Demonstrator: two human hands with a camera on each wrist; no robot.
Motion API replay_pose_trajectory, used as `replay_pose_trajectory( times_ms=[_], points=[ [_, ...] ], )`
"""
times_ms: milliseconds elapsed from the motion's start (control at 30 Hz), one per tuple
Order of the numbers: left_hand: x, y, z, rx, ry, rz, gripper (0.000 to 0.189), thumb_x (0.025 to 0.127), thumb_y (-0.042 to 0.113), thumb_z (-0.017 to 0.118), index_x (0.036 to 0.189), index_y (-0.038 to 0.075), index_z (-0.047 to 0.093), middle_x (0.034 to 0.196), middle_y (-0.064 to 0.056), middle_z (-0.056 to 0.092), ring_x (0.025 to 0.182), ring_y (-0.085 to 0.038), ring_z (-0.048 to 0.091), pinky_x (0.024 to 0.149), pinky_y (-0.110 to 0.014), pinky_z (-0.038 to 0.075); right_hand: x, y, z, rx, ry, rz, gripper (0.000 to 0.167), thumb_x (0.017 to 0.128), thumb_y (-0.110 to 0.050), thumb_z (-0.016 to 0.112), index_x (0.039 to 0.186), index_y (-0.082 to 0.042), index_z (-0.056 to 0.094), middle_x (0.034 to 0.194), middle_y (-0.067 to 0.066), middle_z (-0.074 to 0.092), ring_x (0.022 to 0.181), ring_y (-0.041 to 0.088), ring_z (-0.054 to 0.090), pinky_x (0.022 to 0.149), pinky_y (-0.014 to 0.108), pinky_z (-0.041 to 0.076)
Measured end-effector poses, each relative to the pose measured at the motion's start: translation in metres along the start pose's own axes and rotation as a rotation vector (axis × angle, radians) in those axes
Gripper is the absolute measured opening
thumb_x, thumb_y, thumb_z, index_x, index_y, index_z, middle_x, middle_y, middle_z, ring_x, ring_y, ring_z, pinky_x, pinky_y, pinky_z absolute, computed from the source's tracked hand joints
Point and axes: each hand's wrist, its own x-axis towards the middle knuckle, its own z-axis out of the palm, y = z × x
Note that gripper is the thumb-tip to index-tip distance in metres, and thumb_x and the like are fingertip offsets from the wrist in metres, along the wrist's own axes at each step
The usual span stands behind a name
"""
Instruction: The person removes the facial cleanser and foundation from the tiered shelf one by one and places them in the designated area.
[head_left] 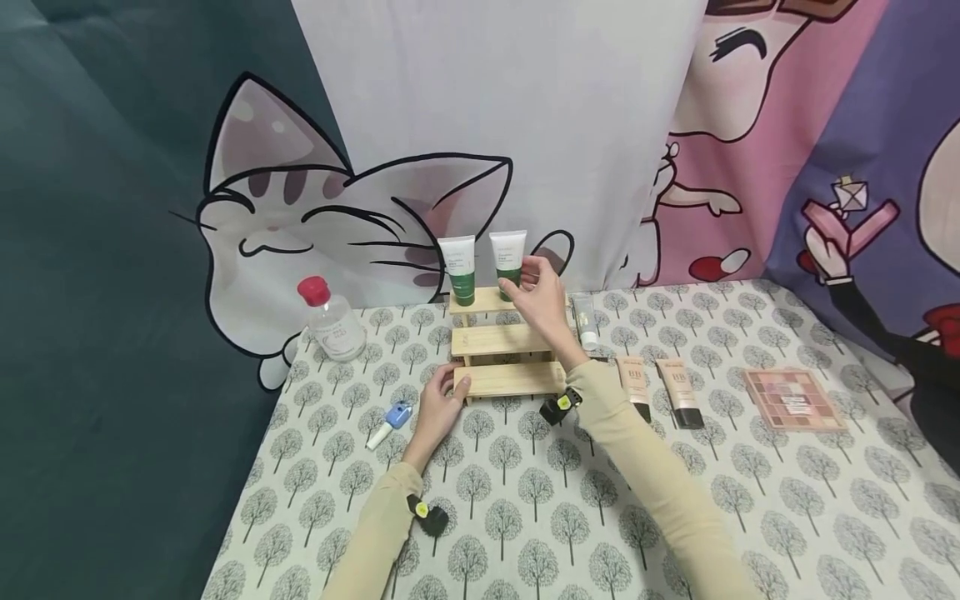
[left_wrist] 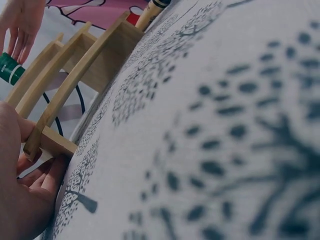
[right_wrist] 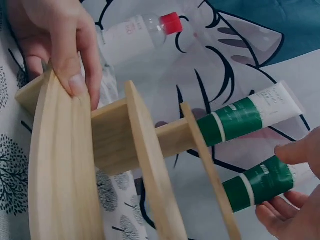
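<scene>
A three-step wooden display rack (head_left: 510, 380) stands on the table. My left hand (head_left: 438, 408) grips the left end of its lowest step, thumb on top in the right wrist view. On the top step two green-and-white squeeze tubes stand upright on their caps. The left tube (head_left: 459, 271) stands by itself. Around the right tube (right_wrist: 260, 184) are the thumb and fingers of my right hand (head_left: 542, 302), holding it from the right side. Its green cap end meets the top step in the right wrist view.
Left of the rack are a clear bottle with a red cap (head_left: 337, 329) and a blue nail polish bottle (head_left: 398, 414). To the right lie a small grey tube (head_left: 585, 321), two BB cream tubes (head_left: 678, 390) and a makeup palette (head_left: 797, 400). A printed curtain (head_left: 600, 125) hangs behind.
</scene>
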Motion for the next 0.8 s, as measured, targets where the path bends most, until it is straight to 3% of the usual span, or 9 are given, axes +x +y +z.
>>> replay_pose_trajectory(
  times_ms=[433,800],
  points=[
    [-0.001,-0.002,0.000,-0.003,-0.002,0.012,0.041,0.097,0.017,0.065,0.135,0.003,0.057,0.130,-0.019,0.064,0.122,-0.034,0.064,0.110,-0.046,0.051,0.005,0.020,0.012,0.033,0.078,-0.013,0.049,0.087,-0.011,0.079,0.127,0.005,0.056,0.122,0.025,0.066,0.114,0.037,0.067,0.102,0.039,0.057],
    [-0.001,-0.003,0.001,0.009,0.011,0.022,0.041,0.098,0.019,0.066,0.134,0.004,0.058,0.129,-0.019,0.065,0.121,-0.034,0.064,0.106,-0.044,0.054,0.004,0.022,0.001,0.060,0.097,-0.059,0.046,0.092,-0.013,0.074,0.130,0.005,0.057,0.121,0.024,0.067,0.111,0.035,0.067,0.100,0.039,0.058]
  ],
)
